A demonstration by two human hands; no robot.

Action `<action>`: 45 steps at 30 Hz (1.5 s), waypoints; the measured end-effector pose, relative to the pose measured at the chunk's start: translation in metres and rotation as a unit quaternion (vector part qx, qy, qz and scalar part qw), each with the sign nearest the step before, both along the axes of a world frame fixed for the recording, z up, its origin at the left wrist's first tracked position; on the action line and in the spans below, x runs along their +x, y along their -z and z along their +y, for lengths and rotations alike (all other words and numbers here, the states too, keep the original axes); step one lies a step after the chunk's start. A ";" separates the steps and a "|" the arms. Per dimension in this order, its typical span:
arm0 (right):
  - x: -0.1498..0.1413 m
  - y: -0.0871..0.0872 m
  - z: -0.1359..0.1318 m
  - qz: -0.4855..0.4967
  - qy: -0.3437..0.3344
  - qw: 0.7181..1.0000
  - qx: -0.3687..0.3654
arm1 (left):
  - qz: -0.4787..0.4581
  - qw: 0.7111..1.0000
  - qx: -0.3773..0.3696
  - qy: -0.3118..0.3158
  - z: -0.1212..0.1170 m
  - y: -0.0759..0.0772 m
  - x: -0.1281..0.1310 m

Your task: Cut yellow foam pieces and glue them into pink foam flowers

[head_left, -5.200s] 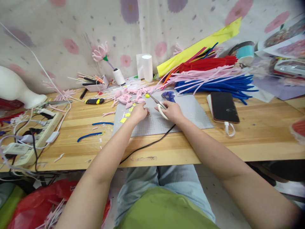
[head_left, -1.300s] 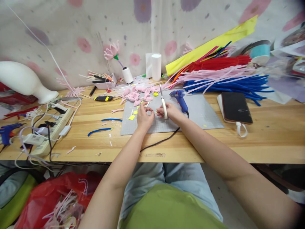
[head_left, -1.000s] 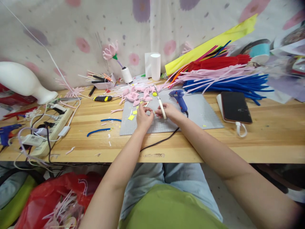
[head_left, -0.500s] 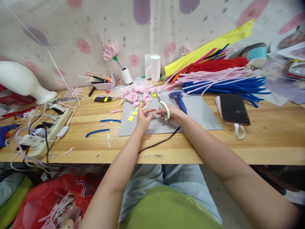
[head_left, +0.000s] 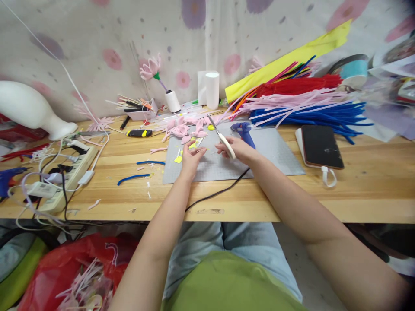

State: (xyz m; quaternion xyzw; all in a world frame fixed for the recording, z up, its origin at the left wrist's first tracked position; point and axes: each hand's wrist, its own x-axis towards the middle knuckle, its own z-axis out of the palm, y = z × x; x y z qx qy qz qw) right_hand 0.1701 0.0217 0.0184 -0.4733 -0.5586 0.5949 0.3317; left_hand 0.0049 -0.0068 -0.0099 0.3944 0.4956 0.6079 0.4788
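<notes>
White head form: at the far left, its neck end on the wooden table (head_left: 129, 207), near the curtain.
Power strip (head_left: 78, 172): crowded with plugs and cords, between the left glue gun (head_left: 9, 179) and 2 short blue stems (head_left: 151, 163).
Knife (head_left: 139, 134): yellow and black, lying behind the blue stems.
Pink flower (head_left: 150, 68): upright on a slanting stem set in a white spool (head_left: 173, 101).
Pink petals (head_left: 180, 131): piled at the mat's far left corner.
Yellow pieces (head_left: 178, 160): on the gray mat (head_left: 269, 162), beside the left hand.
Left hand (head_left: 192, 157): over the mat's left part, thumb and fingers bent loosely; cannot tell whether the fingertips pinch anything.
Scissors (head_left: 226, 145): above the mat between the hands, white handle in the right hand, blades pointing away and leftward, tip near a small yellow lump (head_left: 210, 128).
Right hand (head_left: 239, 150): fingers curled around the scissors handle; a thin pale bit shows at the fingertips, too small to name.
Blue glue gun (head_left: 247, 136): on the mat, just beyond the right hand.
Craft stems: 3 large bundles, red (head_left: 300, 85), pink (head_left: 292, 101) and blue (head_left: 311, 115), behind the mat.
Black phone (head_left: 321, 147): right of the mat, a white cable loop (head_left: 330, 181) at its near edge.
</notes>
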 end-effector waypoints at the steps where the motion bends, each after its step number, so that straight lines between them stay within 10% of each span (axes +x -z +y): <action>1: 0.005 -0.001 -0.001 -0.051 0.003 0.997 0.053 | -0.003 1.000 -0.003 -0.017 0.001 0.000 -0.003; 7: 0.032 0.002 -0.003 -0.351 -0.085 0.878 0.313 | -0.025 0.995 -0.021 -0.090 0.008 -0.003 -0.025; 16: 0.032 0.010 -0.001 -0.424 -0.116 0.816 0.376 | -0.004 0.990 -0.057 -0.130 0.010 -0.005 -0.037; 45: 0.030 0.013 -0.001 -0.435 -0.112 0.813 0.371 | 0.017 0.993 -0.085 -0.084 0.008 -0.006 -0.033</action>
